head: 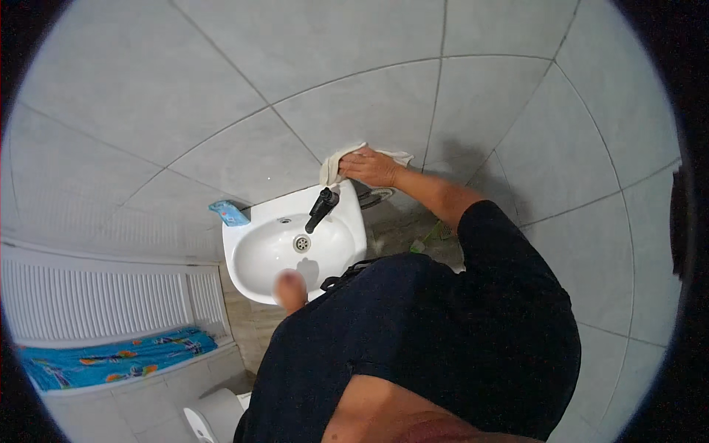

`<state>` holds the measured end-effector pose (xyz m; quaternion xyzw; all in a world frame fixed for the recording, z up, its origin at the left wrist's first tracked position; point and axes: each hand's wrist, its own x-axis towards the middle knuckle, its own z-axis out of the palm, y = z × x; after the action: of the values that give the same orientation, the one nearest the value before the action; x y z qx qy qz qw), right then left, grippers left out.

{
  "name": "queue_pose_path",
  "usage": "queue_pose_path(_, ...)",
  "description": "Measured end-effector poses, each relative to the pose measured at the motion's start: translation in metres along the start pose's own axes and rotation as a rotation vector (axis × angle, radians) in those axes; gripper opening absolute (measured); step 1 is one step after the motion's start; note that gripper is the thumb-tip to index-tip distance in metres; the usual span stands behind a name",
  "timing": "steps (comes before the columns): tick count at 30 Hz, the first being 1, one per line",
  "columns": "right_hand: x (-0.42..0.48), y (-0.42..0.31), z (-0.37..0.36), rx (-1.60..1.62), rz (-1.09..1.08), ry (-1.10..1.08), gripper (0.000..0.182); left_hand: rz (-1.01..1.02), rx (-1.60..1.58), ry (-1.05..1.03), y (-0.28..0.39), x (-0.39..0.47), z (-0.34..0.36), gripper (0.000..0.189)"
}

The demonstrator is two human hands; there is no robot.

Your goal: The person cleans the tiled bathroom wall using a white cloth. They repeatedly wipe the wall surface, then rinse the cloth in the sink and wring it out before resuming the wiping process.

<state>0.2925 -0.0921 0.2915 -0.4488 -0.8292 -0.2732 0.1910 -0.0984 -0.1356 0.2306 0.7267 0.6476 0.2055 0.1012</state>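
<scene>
A white cloth (332, 169) is under my right hand (372, 167), which presses it against the grey tiled wall just above the back right corner of the sink. The cloth drapes out on both sides of my fingers. My left hand (291, 289) is at the front rim of the white washbasin (263, 221); it is blurred, so its fingers and anything in them cannot be made out. A black faucet (322, 210) stands on the basin's back ledge, below the cloth. Its spout points over the metal drain (302, 243).
A blue plastic pouch (229, 214) leans at the basin's back left corner. Flexible hoses (378, 196) show beside the basin on the right. To the left are a white louvred panel (99, 299) and a blue patterned cloth (122, 357). A white toilet (213, 415) is partly visible at lower left.
</scene>
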Motion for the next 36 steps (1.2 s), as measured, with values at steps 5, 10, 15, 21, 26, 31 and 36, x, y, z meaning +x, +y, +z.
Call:
queue_pose_path(5,-0.068,0.014,0.006,-0.006,-0.057,-0.178,0.028,0.032,-0.010,-0.017,0.008,0.003,-0.006,0.017)
queue_pose_path(10,-0.065,0.032,-0.050,-0.129,0.414,0.017,0.023,0.064,-0.042,-0.026,-0.009,0.005,0.008,0.018)
queue_pose_path(15,0.026,0.104,-0.167,-0.260,0.686,0.735,0.014,0.092,0.006,-0.136,-0.023,0.012,0.012,0.021)
queue_pose_path(21,0.029,0.122,-0.168,-0.298,0.822,1.078,0.020,0.132,-0.035,-0.138,-0.069,0.022,0.041,0.024)
queue_pose_path(26,-0.087,0.085,-0.042,0.029,1.599,1.313,0.032,0.116,0.037,-0.252,-0.078,0.031,0.040,0.025)
queue_pose_path(31,-0.131,0.104,-0.016,0.543,2.222,1.766,0.030,0.093,-0.041,-0.227,-0.069,0.030,0.038,0.031)
queue_pose_path(36,-0.043,0.140,-0.131,0.049,1.815,1.501,0.016,0.082,0.177,-0.493,-0.067,0.033,0.032,0.031)
